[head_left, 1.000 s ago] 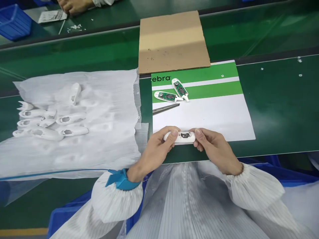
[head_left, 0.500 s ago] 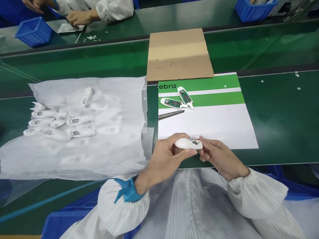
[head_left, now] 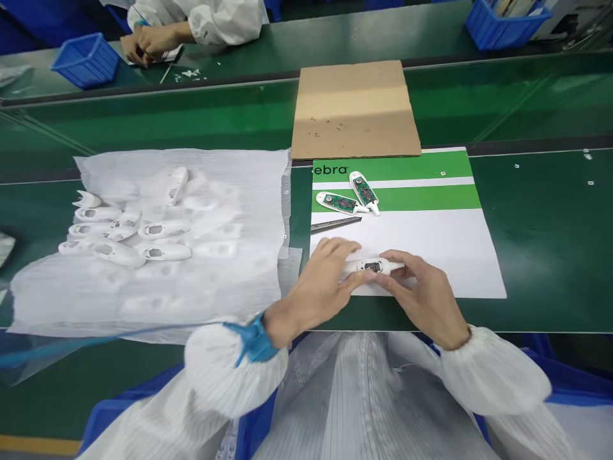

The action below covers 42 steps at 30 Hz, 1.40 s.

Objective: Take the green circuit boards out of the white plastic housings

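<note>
A white plastic device housing (head_left: pixel 371 266) lies level over the front of the white and green sheet, with a dark opening in its upper face and a narrow tip pointing right. My left hand (head_left: pixel 330 271) is closed around its left end, the thumb along the near side. With thumb and fingers, my right hand (head_left: pixel 421 287) grips the right end near the tip. Beyond my hands are two opened white devices with green circuit boards, one lying sideways (head_left: pixel 339 203) and one slanted (head_left: pixel 364 190). Dark tweezers (head_left: pixel 336 225) rest on the sheet left of centre.
Several white shells (head_left: pixel 165 251) lie on and under thin white foam wrap (head_left: pixel 239 281) at left. The printed sheet (head_left: pixel 460 255) adjoins a cardboard piece (head_left: pixel 357 108). Across the bench, a co-worker's hands (head_left: pixel 153 43) work beside a blue bin (head_left: pixel 86 61). Another blue bin (head_left: pixel 505 29) stands far right.
Both hands have moved slightly forward and lowered the housing toward the sheet. The housing has turned, and its narrow tip now shows at the right. The co-worker's hands have come together.
</note>
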Tool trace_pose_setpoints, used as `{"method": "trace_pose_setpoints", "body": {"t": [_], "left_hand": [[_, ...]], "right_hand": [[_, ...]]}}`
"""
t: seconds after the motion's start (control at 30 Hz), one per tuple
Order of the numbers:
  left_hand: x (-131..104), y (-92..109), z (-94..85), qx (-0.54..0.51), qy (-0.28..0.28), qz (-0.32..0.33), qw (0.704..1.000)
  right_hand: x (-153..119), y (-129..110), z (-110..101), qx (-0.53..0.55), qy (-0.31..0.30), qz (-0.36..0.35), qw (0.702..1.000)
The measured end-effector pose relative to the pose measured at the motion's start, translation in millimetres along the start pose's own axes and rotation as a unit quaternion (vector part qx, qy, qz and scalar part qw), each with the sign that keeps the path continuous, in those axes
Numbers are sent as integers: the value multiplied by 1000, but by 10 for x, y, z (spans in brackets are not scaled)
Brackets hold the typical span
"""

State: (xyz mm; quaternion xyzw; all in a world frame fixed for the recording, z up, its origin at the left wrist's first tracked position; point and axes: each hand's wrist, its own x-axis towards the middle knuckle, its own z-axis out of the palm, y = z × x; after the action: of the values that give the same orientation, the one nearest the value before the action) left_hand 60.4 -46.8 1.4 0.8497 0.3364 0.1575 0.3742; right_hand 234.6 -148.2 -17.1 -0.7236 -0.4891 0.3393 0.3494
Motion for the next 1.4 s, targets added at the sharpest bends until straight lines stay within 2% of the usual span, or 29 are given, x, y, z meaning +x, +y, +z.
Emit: {"method": "trace_pose_setpoints", "body": {"t": [0.07, 0.13, 0.23, 0.37, 0.57, 0.7, 0.77, 0.9, 1.0, 1.07, 1.17, 1.27, 1.33, 1.4], "left_hand": [[177, -71, 128, 49, 16, 74, 996], [333, -131, 259, 96, -5, 150, 984], [456, -190, 360, 137, -51, 196, 970], [457, -193, 318, 126, -76, 206, 967], [502, -168, 292, 109, -96, 197, 970], [458, -181, 322, 90, -88, 166, 978], [354, -179, 309, 82, -65, 142, 984], [-16, -157, 302, 53, -34, 80, 995], [-269, -111, 367, 8, 22, 46, 999], [-351, -70, 424, -15, 66, 38, 997], [-353, -42, 465, -38, 107, 38, 993], [-304, -104, 424, -25, 87, 21, 996], [-286, -200, 376, 17, 73, 16, 997], [-283, -321, 347, 62, 76, 19, 995]], "right_hand": [[23, 80, 75, -119, 50, -102, 986], [28, 123, 133, -187, 63, -175, 965], [12, 116, 169, -226, 62, -216, 948], [-19, 59, 168, -228, 58, -220, 947], [5, 48, 190, -205, 79, -213, 952], [-19, 87, 233, -186, 42, -158, 969], [-66, 106, 232, -157, 47, -128, 978], [-189, 172, 191, -125, 115, -78, 982], [-251, 218, 191, -118, 147, -75, 979], [-278, 224, 219, -113, 153, -84, 978], [-289, 201, 219, -94, 153, -88, 980], [-145, 196, 5, -31, 73, -55, 995], [116, 223, -303, 17, -19, -21, 999], [511, 256, -713, 32, -58, 36, 997]]}}
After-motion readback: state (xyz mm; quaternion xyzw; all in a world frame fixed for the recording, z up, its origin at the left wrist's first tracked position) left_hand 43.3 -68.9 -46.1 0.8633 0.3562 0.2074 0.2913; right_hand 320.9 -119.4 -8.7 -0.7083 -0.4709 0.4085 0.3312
